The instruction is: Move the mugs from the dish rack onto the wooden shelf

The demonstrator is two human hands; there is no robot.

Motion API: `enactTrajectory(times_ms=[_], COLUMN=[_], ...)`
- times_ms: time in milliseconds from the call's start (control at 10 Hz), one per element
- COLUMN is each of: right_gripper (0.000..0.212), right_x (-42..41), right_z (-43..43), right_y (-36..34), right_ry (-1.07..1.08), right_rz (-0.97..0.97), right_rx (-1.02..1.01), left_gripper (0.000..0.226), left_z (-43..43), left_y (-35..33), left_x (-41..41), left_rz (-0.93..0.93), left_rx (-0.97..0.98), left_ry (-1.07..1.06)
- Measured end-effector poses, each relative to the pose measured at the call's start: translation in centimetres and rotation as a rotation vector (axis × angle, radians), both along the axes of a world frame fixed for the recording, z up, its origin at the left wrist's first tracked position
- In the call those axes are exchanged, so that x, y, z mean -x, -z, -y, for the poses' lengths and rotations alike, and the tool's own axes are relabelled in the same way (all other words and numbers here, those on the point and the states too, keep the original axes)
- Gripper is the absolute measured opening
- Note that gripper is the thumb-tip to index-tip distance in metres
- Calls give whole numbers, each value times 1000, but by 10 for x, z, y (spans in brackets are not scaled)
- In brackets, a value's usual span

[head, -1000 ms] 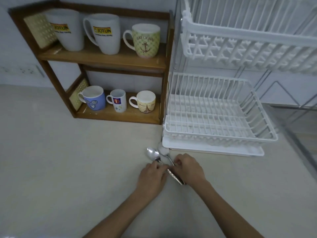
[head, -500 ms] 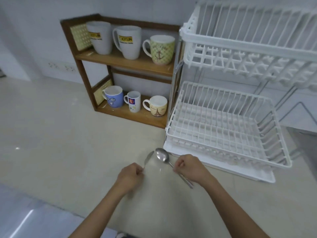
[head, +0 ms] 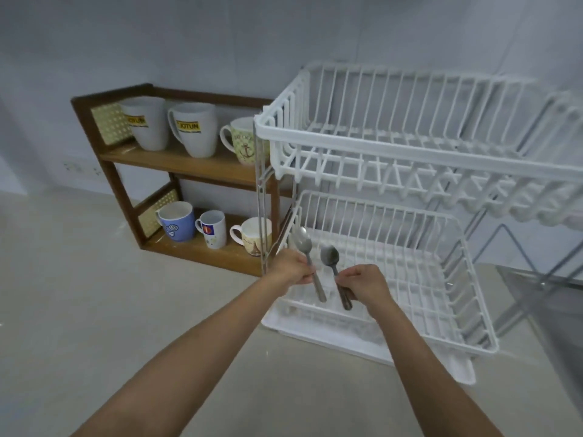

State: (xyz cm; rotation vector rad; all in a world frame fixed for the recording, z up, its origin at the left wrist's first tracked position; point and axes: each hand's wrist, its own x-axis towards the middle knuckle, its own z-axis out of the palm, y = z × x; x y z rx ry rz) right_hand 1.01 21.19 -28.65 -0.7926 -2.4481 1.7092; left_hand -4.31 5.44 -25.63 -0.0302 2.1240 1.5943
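Note:
The wooden shelf [head: 176,162] at the left holds several mugs: two white mugs with yellow labels [head: 146,123] [head: 194,129] and a green anchor mug [head: 241,140] on top; a blue mug [head: 176,220], a small white mug [head: 213,228] and a cream mug [head: 252,236] below. No mug shows in either tier of the white dish rack [head: 419,152]. My left hand [head: 291,268] grips a metal spoon [head: 304,244] upright. My right hand [head: 362,283] grips a second spoon [head: 330,257]. Both hands hover over the lower rack's front left corner.
A white drip tray [head: 315,334] lies under the lower rack basket [head: 473,294]. The beige countertop [head: 94,294] spreads to the left and front. A metal sink edge [head: 555,298] shows at the right. Wall sockets [head: 82,168] sit left of the shelf.
Both hands lifted the two spoons off the countertop, one in each hand, and carried them up over the lower rack. The camera view rose and shifted right.

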Motion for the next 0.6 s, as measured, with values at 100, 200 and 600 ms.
enactTrajectory(times_ms=[100, 200, 600], right_gripper=[12, 14, 10], right_x=[14, 24, 17], right_z=[0, 4, 13], right_y=[13, 26, 16], right_ry=[21, 0, -113], right_rz=[33, 51, 56], right_rx=[-28, -100, -307], left_gripper=[10, 18, 18], left_z=[-12, -21, -18], left_y=[18, 37, 30], left_x=[17, 23, 8], left_rz=[19, -65, -524], left_rx=[137, 368, 685], left_ry=[-45, -40, 103])
